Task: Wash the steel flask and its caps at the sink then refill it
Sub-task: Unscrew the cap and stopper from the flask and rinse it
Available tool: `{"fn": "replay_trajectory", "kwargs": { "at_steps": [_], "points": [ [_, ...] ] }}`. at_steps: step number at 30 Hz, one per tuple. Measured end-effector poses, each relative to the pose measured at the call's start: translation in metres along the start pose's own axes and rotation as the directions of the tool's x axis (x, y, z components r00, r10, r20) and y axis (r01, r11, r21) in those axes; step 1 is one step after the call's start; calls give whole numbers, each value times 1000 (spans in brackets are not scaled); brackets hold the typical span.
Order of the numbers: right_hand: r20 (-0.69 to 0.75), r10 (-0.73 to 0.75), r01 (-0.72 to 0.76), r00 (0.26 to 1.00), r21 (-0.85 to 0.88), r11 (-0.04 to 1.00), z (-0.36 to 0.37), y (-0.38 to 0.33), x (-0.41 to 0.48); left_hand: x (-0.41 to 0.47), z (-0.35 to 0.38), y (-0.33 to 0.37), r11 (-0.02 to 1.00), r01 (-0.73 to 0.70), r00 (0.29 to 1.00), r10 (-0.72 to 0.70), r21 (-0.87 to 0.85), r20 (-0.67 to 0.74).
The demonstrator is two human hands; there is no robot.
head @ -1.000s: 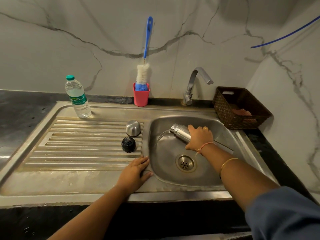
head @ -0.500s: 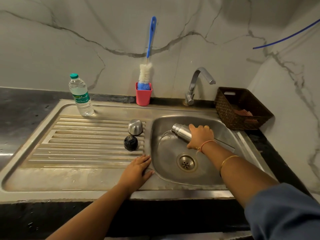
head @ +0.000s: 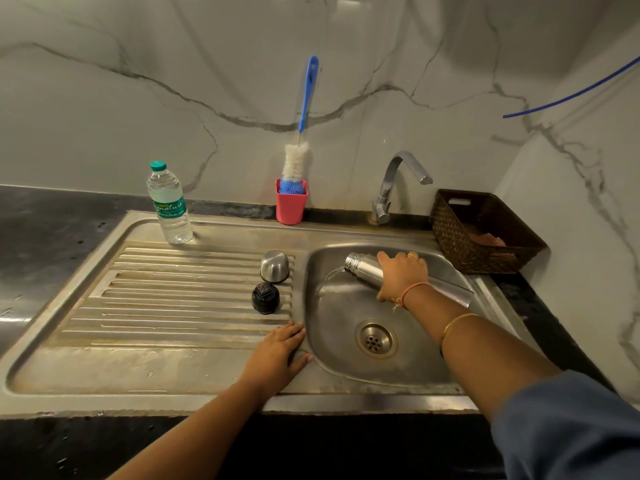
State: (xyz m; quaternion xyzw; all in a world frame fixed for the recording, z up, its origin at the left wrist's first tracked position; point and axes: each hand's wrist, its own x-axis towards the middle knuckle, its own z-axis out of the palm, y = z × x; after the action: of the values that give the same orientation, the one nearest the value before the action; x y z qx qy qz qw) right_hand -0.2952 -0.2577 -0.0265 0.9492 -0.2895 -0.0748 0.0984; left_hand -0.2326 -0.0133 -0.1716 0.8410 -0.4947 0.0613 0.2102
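Flask position: steel flask [head: 363, 270] lies almost level over the far part of the sink basin [head: 323, 306]. Its mouth points left and slightly down, and a thin stream of water [head: 333, 271] runs out against the left basin wall. Both caps are off and sit on the drainboard [head: 173, 289], left of the basin: steel cap [head: 274, 266] dome up, black inner cap [head: 265, 297] just beside it on the near side.

Risks (judgement):
- Wet steel held one-handed; a slip would drop the flask into the basin.
- The stream lands close to the drainboard edge, so a sharper tip could splash the caps.
- The caps stand on ribs near the basin edge, and a nudge from the left arm could roll the steel cap in.

Pose: right hand [head: 401, 273] comes over the flask from above with its fingers curled round the body. The forearm reaches in from near right. Left hand [head: 277, 351] lies flat on the near-left basin rim, fingers straight, gripping nothing, apparently bracing.
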Motion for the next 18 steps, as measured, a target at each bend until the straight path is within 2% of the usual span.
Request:
{"fn": "replay_trajectory", "kwargs": {
  "at_steps": [10,18],
  "points": [
    [4,-38,39,999,-53,998,-10,-10,2,-1,5,-3,1000,12,1000,-12,-26,7],
    [-25,-118,111,993,-200,974,-15,-18,1,-1,5,-3,999,23,999,-23,-26,32]
  ]
}}
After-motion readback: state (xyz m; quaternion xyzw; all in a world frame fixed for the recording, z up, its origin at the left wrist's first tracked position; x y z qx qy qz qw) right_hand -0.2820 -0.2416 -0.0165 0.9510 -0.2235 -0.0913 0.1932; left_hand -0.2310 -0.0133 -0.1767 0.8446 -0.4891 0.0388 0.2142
